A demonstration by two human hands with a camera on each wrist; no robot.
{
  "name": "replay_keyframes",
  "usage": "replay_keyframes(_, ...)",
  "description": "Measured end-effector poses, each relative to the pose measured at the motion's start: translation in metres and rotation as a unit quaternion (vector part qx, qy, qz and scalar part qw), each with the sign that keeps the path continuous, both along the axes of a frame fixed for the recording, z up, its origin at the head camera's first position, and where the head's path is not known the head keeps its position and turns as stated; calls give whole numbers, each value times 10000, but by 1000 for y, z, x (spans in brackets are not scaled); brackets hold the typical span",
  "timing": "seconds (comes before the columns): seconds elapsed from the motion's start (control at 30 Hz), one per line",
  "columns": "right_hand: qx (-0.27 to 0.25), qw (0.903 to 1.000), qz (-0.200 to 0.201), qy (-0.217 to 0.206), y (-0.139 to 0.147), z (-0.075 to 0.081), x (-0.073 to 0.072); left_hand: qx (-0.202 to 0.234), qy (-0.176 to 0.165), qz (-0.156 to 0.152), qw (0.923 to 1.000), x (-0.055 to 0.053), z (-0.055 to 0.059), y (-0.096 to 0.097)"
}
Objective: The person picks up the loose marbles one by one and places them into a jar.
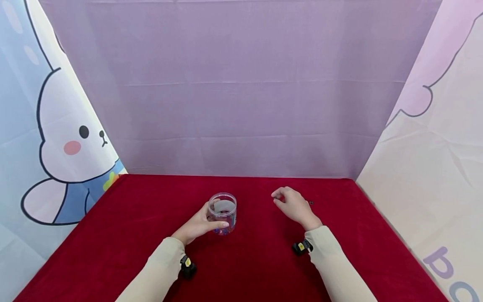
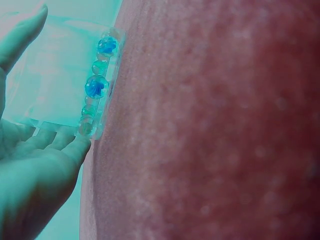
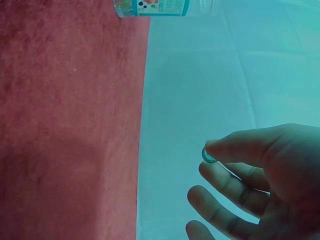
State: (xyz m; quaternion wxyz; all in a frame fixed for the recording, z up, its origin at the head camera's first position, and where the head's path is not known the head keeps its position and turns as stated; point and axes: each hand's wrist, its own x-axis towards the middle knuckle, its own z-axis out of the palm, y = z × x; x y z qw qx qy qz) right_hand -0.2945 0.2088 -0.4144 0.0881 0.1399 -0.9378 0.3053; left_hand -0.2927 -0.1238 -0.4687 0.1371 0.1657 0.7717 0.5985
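Note:
My left hand (image 1: pixel 198 225) grips a clear, round, open-topped plastic jar (image 1: pixel 232 217), thumb across its near side. Several glass marbles (image 2: pixel 96 87), some with blue swirls, lie along the jar's bottom in the left wrist view. To the right, my right hand (image 1: pixel 295 206) is above the cloth and pinches one small greenish clear marble (image 3: pixel 208 155) between thumb and index finger. Its other fingers are spread and loosely bent in the right wrist view. Another small dark-looking marble (image 1: pixel 311 203) lies on the cloth just right of that hand.
A red cloth (image 1: pixel 260 260) covers the table. Behind it hangs a plain purple curtain (image 1: pixel 241 92). Printed cartoon sheets flank both sides, a rabbit sheet (image 1: pixel 68 126) on the left and a pale sheet (image 1: pixel 426 167) on the right. The jar carries a printed label (image 3: pixel 162 6).

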Motion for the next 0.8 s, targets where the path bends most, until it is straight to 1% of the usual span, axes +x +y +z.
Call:
replay_keyframes(0.17,-8,10000,25,69,-2,5,3,-57,-15,14,10000,0,0,0)
replay_keyframes(0.33,-4,9999,37,167,-5,11,5,-7,5,-24,10000,0,0,0)
replay_keyframes(0.47,-4,9999,18,154,-10,16,7,19,6,-23,10000,0,1,-1)
replay_keyframes(0.57,-31,9998,78,177,-13,19,9,12,-21,-6,10000,1,1,-1)
replay_keyframes(0.8,-97,9990,315,310,-22,23,12,62,-9,-70,10000,0,2,-2)
